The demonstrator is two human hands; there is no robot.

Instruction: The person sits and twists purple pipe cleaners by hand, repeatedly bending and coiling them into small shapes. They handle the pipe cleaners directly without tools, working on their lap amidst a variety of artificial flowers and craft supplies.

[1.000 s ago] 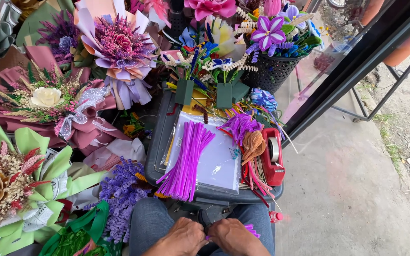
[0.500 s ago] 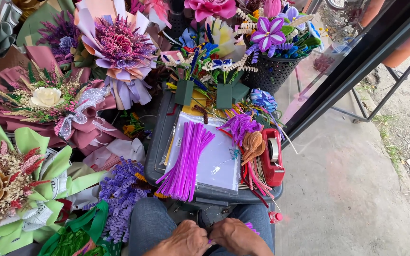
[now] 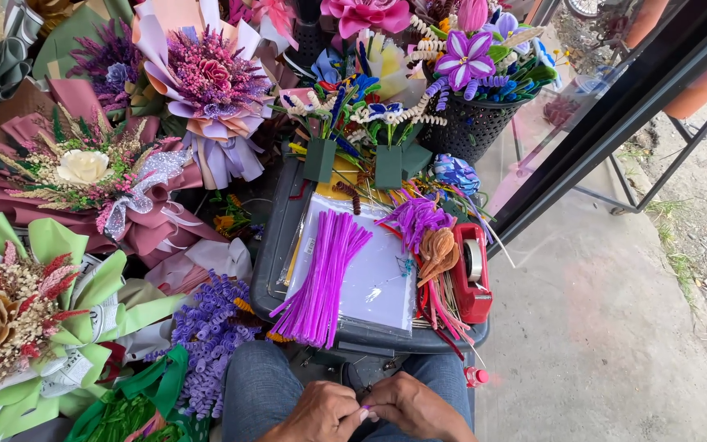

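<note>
Both hands, left hand (image 3: 321, 411) and right hand (image 3: 415, 407), pinched a small purple piece (image 3: 365, 407) together at six o'clock over the lap, barely begun, while the purple pipe-cleaner bundle (image 3: 321, 278) lay unused at twelve o'clock on the grey tray (image 3: 276, 245).

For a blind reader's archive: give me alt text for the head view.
Two bare hands, left hand and right hand, pinch a small purple piece together over a lap, before a dark plastic tray holding a bundle of purple pipe cleaners and a red tape dispenser.

Left hand (image 3: 321, 412) and right hand (image 3: 412, 407) pinching a small purple piece (image 3: 365, 407), purple pipe cleaners (image 3: 321, 278) on grey tray (image 3: 276, 245) ahead
</note>
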